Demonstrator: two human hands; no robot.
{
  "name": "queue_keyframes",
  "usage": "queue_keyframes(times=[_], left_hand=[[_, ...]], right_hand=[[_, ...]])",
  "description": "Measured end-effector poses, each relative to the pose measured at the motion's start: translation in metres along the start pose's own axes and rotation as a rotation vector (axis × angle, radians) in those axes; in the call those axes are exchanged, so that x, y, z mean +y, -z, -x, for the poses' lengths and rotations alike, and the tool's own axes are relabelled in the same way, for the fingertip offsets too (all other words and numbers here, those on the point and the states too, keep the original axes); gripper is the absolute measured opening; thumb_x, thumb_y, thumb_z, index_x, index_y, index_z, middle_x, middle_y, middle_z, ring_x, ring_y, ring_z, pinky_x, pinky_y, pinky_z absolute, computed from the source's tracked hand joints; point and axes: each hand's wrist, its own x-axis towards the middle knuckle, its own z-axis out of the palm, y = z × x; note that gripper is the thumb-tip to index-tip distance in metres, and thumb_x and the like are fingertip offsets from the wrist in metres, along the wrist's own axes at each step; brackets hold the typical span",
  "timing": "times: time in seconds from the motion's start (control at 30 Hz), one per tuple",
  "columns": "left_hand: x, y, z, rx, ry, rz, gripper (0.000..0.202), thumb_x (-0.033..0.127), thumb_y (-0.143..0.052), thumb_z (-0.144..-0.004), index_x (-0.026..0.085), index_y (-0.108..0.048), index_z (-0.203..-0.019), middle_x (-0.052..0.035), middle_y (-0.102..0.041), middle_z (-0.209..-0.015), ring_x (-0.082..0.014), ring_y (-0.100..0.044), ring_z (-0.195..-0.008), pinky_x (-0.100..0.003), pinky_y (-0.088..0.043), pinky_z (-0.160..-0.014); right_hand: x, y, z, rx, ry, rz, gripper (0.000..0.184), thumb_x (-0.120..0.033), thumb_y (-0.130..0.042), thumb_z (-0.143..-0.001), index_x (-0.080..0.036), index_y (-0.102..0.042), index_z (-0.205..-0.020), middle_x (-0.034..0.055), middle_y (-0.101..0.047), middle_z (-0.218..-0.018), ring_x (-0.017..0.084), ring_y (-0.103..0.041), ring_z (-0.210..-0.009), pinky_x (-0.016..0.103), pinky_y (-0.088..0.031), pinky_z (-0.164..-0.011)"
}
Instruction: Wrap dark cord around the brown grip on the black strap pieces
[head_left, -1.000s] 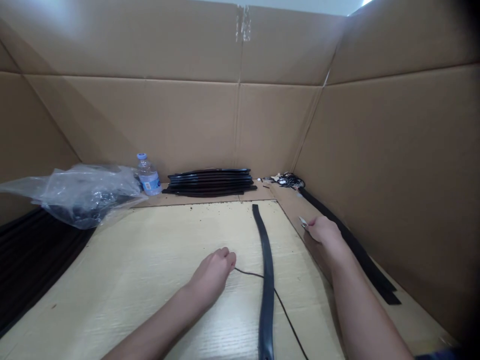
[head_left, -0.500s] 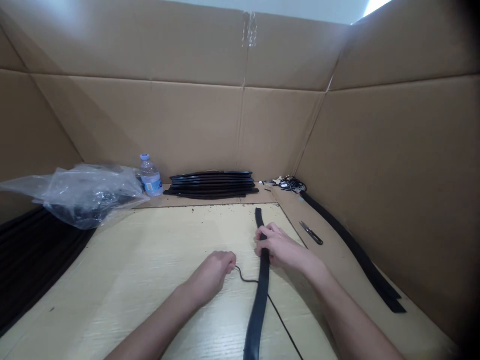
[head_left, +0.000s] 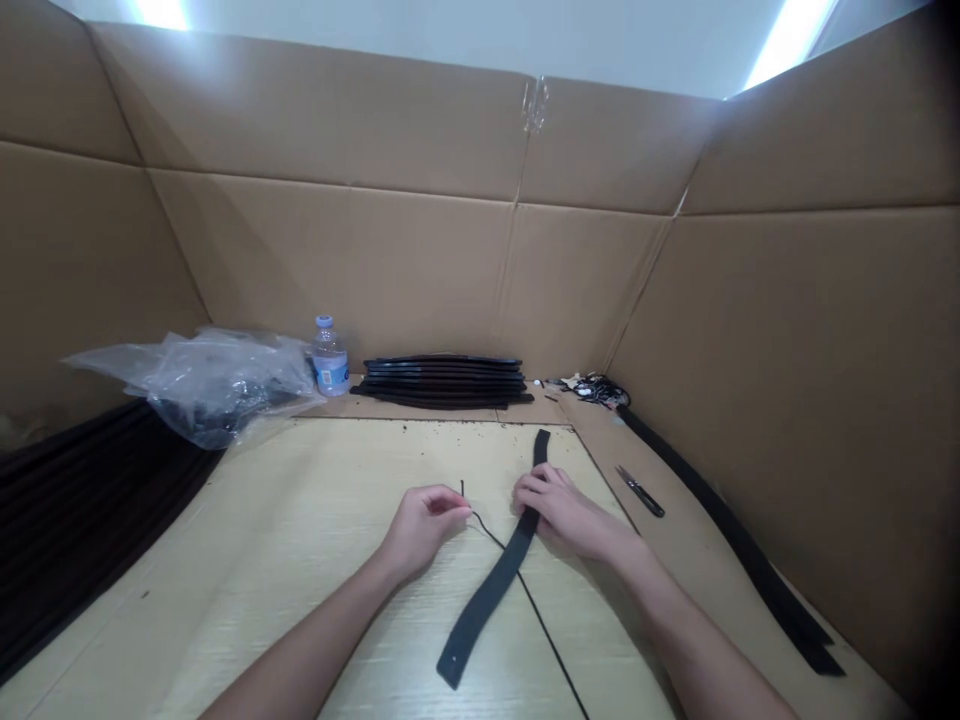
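Observation:
Between thumb and fingertips, my left hand (head_left: 424, 525) pinches a thin black cord (head_left: 541, 620) close to its end, and a short tip sticks up past the fingers. The cord runs under a flat black strap (head_left: 484, 605) and on toward the front edge of the view. My right hand (head_left: 562, 505) grips that strap near its far end, fingers curled over it. The strap's near end lies toward me on the pale board and shows a small hole near its edge.
Thread snips (head_left: 640, 491) lie right of the board (head_left: 300, 560). More black straps (head_left: 727, 530) run along the right cardboard wall. At the back are stacked strips (head_left: 442, 382), a water bottle (head_left: 330, 360) and a tangled scrap pile (head_left: 596, 388). A plastic bag (head_left: 225, 385) covers dark strips (head_left: 90, 510) at left.
The strap's near end has come into view and swung left. My left hand has turned, and the cord's tip now shows above its fingers. The head view has tilted up and shifted left.

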Motion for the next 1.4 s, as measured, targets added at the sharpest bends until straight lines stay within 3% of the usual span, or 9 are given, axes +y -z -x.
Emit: queue_keyframes(times=[0.17, 0.27, 0.53, 0.67, 0.77, 0.93, 1.13, 1.27, 1.4], left_hand=[[0.003, -0.001, -0.002, 0.099, 0.011, 0.212, 0.022, 0.025, -0.075, -0.067, 0.014, -0.056, -0.071, 0.0009, -0.058, -0.069, -0.0113, -0.054, -0.067, -0.023, -0.041, -0.066], [0.004, -0.001, -0.003, 0.129, 0.023, 0.333, 0.03, 0.021, -0.077, -0.063, 0.016, -0.05, -0.074, 0.0015, -0.06, -0.073, -0.011, -0.056, -0.069, -0.023, -0.042, -0.067], [-0.002, 0.002, -0.005, 0.179, 0.045, 0.471, 0.025, 0.018, -0.077, -0.066, 0.015, -0.056, -0.079, 0.0024, -0.059, -0.073, -0.0078, -0.055, -0.066, -0.018, -0.041, -0.063], [-0.002, 0.008, -0.009, 0.223, 0.069, 0.752, 0.026, 0.016, -0.077, -0.066, 0.016, -0.055, -0.081, 0.0035, -0.058, -0.068, -0.0119, -0.062, -0.074, -0.023, -0.048, -0.071], [0.004, 0.016, -0.02, 0.359, 0.024, 0.941, 0.025, 0.007, -0.074, -0.067, 0.016, -0.055, -0.081, 0.0013, -0.06, -0.071, -0.0127, -0.064, -0.072, -0.028, -0.052, -0.075], [0.043, 0.051, -0.049, 0.613, -0.099, 1.109, 0.018, -0.007, -0.056, -0.078, 0.011, -0.055, -0.078, -0.0045, -0.061, -0.071, -0.0098, -0.063, -0.064, -0.02, -0.052, -0.064], [0.104, 0.101, -0.084, 0.834, -0.303, 1.127, 0.022, -0.003, -0.05, -0.085, 0.014, -0.046, -0.072, 0.0024, -0.053, -0.061, -0.0031, -0.052, -0.051, -0.011, -0.041, -0.05], [0.127, 0.1, -0.095, 0.879, -0.426, 1.106, 0.018, -0.001, -0.055, -0.082, 0.014, -0.049, -0.075, 0.0018, -0.055, -0.065, -0.0052, -0.056, -0.057, -0.013, -0.04, -0.051], [0.135, 0.081, -0.1, 0.745, -0.519, 1.046, 0.018, 0.006, -0.066, -0.074, 0.015, -0.052, -0.078, 0.0043, -0.051, -0.063, -0.0049, -0.05, -0.053, -0.015, -0.034, -0.047]], right_hand=[[0.002, -0.003, 0.0, 0.007, 0.041, -0.072, 0.049, 0.005, -0.049, -0.064, -0.026, -0.065, -0.098, 0.0034, -0.061, -0.102, 0.023, -0.044, -0.1, 0.036, -0.039, -0.089], [0.002, -0.004, 0.0, -0.022, 0.085, -0.11, 0.042, -0.001, -0.055, -0.061, -0.025, -0.067, -0.093, 0.004, -0.06, -0.104, 0.024, -0.044, -0.104, 0.036, -0.038, -0.091], [-0.012, -0.006, -0.006, -0.017, 0.099, -0.041, 0.029, 0.002, -0.05, -0.061, -0.02, -0.056, -0.078, 0.0019, -0.059, -0.077, 0.02, -0.051, -0.085, 0.037, -0.039, -0.088], [-0.011, 0.002, -0.007, 0.131, 0.074, 0.02, 0.026, 0.002, -0.046, -0.068, -0.02, -0.051, -0.079, 0.0021, -0.057, -0.078, 0.019, -0.052, -0.078, 0.038, -0.041, -0.085], [-0.014, 0.015, -0.014, 0.261, 0.005, 0.074, 0.023, -0.003, -0.045, -0.072, -0.018, -0.051, -0.088, 0.0081, -0.059, -0.087, 0.023, -0.054, -0.083, 0.037, -0.044, -0.078], [-0.027, 0.042, -0.041, 0.3, -0.093, -0.076, 0.027, -0.01, -0.039, -0.085, -0.018, -0.048, -0.11, 0.0122, -0.061, -0.108, 0.022, -0.058, -0.094, 0.033, -0.045, -0.079], [-0.035, 0.066, -0.077, 0.283, -0.114, -0.133, 0.025, -0.029, -0.036, -0.096, -0.023, -0.056, -0.108, 0.0027, -0.066, -0.078, 0.017, -0.056, -0.065, 0.025, -0.038, -0.059], [-0.031, 0.067, -0.104, 0.302, -0.104, -0.186, 0.026, -0.031, -0.037, -0.096, -0.024, -0.056, -0.111, 0.0012, -0.067, -0.077, 0.016, -0.057, -0.066, 0.024, -0.036, -0.059], [-0.026, 0.062, -0.129, 0.362, -0.157, -0.202, 0.025, -0.031, -0.038, -0.095, -0.022, -0.06, -0.102, 0.0013, -0.066, -0.069, 0.017, -0.058, -0.064, 0.025, -0.036, -0.059]])
